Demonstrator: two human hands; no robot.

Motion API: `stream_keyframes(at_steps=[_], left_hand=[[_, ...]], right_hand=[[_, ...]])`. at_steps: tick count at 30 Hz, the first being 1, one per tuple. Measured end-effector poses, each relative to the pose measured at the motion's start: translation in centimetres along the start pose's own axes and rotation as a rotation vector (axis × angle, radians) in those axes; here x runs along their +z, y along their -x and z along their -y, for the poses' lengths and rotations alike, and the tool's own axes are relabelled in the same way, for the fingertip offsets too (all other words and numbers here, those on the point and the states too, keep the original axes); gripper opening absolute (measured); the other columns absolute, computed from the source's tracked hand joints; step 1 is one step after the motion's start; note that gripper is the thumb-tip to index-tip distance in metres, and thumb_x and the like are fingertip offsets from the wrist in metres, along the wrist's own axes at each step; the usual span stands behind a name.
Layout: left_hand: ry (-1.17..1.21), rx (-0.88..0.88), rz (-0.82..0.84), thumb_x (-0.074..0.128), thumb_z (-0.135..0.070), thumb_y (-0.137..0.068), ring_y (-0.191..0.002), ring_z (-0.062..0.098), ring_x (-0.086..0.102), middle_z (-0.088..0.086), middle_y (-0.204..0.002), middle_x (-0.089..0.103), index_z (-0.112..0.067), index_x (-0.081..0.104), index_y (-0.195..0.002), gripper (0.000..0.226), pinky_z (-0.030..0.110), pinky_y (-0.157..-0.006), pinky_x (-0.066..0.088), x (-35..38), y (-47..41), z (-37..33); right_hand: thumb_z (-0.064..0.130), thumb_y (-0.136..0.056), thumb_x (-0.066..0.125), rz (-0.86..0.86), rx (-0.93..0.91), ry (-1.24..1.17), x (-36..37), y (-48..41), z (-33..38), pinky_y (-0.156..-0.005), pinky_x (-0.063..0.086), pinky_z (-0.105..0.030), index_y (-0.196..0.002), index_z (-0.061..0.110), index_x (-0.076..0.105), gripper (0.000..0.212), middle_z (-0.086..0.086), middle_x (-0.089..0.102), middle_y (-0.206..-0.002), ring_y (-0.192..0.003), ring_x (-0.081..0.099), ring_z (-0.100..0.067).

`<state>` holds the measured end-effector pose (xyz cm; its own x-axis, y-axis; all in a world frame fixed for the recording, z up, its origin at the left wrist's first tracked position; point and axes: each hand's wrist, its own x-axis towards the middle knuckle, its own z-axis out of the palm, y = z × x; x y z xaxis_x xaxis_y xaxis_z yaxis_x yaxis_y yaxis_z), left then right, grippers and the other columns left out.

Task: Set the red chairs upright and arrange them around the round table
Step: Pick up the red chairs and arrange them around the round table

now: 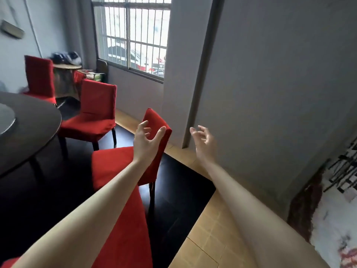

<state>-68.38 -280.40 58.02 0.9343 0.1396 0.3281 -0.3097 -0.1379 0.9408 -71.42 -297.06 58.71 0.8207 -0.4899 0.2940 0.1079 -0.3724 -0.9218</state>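
Along the left side of the room, logged from my remote station, largest first:

1. Barred window, set in the far wall, bright daylight behind it.
2. Round table, dark top, at the left edge, with a grey disc resting on it.
3. Nearest red chair, upright, seat turned towards the table and back towards the grey wall; it stands near the table, apart from its rim.
4. Middle red chair, upright, its seat just beside the table rim.
5. Far red chair, upright, beyond the table's far edge, in front of a small side table carrying a bundle of cloth.
6. Red cover in the lower foreground; I cannot tell which part of a chair it is.
7. Left hand, palm up, fingers spread wide, gripping nothing; it sits in front of the top of the nearest chair's back, and I cannot tell whether it touches.
8. Right hand, fingers loose and slightly bent, holding nothing, raised before the grey wall.
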Motion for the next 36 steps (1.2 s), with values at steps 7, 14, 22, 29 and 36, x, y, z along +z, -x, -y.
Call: stream_keyframes(at_steps=[7,14,22,29,36], left_hand=[[-0.077,-0.075,-0.117,0.069,-0.036,-0.088,-0.105,0.01,0.052,0.0,-0.116,0.054,-0.011,0.046,-0.138,0.06,0.011,-0.082,0.04,1.7,-4.8,3.7],[-0.195,-0.131,-0.32,0.068,-0.039,-0.088,-0.113,0.015,0.055,0.009,-0.126,0.057,-0.011,0.046,-0.139,0.062,0.025,-0.092,0.042,-1.1,-7.6,6.2],[-0.29,-0.246,-0.71,0.07,-0.042,-0.086,-0.106,0.012,0.054,0.007,-0.124,0.057,-0.012,0.046,-0.14,0.066,0.021,-0.089,0.039,-3.1,-7.2,8.4],[-0.361,-0.355,-0.984,0.067,-0.047,-0.087,-0.11,0.009,0.05,0.0,-0.125,0.053,-0.015,0.042,-0.142,0.069,0.022,-0.089,0.038,-2.7,-2.5,8.8],[-0.429,-0.473,-1.236,0.066,-0.048,-0.087,-0.11,0.011,0.05,0.007,-0.132,0.054,-0.014,0.043,-0.142,0.069,0.023,-0.087,0.038,-3.0,4.4,10.2]], right_hand=[[0.054,-0.086,0.061,0.135,-0.006,-0.017,5.1,-8.4,-3.0,-0.063,0.037,-0.001,-0.125,0.02,0.061,0.052,0.019,0.061,-0.092,-0.072,0.054,0.022],[0.041,-0.094,0.06,0.365,-0.059,-0.04,12.7,-11.7,-3.4,-0.077,0.04,-0.02,-0.129,0.013,0.06,0.045,0.004,0.065,-0.1,-0.086,0.058,-0.009],[0.043,-0.093,0.061,0.76,-0.174,-0.099,20.7,-13.1,-4.2,-0.081,0.039,-0.023,-0.129,0.016,0.061,0.046,0.002,0.064,-0.105,-0.088,0.058,-0.011],[0.043,-0.094,0.06,1.069,-0.22,-0.139,23.2,-10.9,-5.3,-0.085,0.04,-0.024,-0.131,0.013,0.058,0.047,-0.004,0.065,-0.116,-0.098,0.059,-0.016],[0.05,-0.093,0.058,1.32,-0.207,-0.177,24.2,-6.4,-7.8,-0.071,0.036,-0.008,-0.133,0.017,0.057,0.052,0.006,0.06,-0.113,-0.088,0.056,0.0]])
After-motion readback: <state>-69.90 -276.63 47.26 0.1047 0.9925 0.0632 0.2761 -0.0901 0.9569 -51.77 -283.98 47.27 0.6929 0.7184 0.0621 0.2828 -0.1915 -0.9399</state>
